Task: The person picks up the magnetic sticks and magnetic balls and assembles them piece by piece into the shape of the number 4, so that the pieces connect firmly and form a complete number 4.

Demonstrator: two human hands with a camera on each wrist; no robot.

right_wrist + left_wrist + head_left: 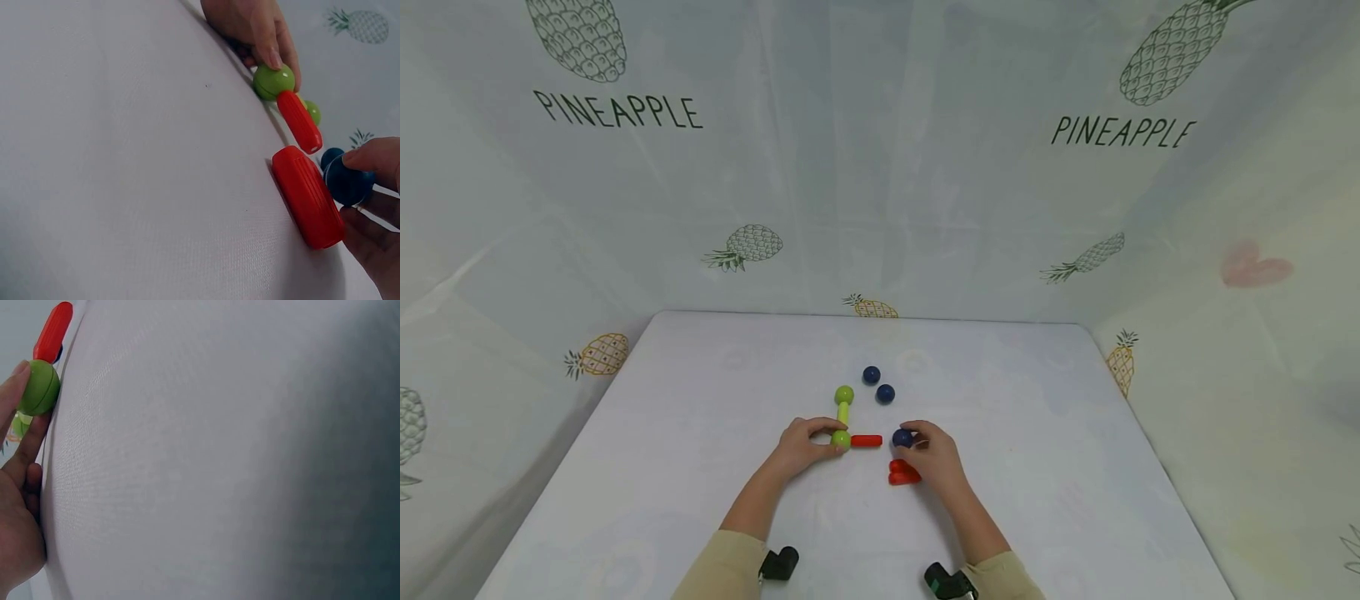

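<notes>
My left hand (802, 446) pinches a green ball (841, 439) between thumb and fingers. From that ball a yellow-green rod (843, 412) runs away from me to a second green ball (844, 395), and a red rod (867, 441) sticks out to the right. My right hand (936, 454) holds a dark blue ball (350, 181) by its sides, a short gap from the red rod's free end. Loose red rods (903, 472) lie side by side on the table just below the blue ball, close to the right hand's thumb.
Two more dark blue balls, one farther back (871, 375) and one nearer (885, 394), sit beyond the hands on the white table (1037, 467). A pineapple-print cloth (880, 167) hangs behind the table and along its sides.
</notes>
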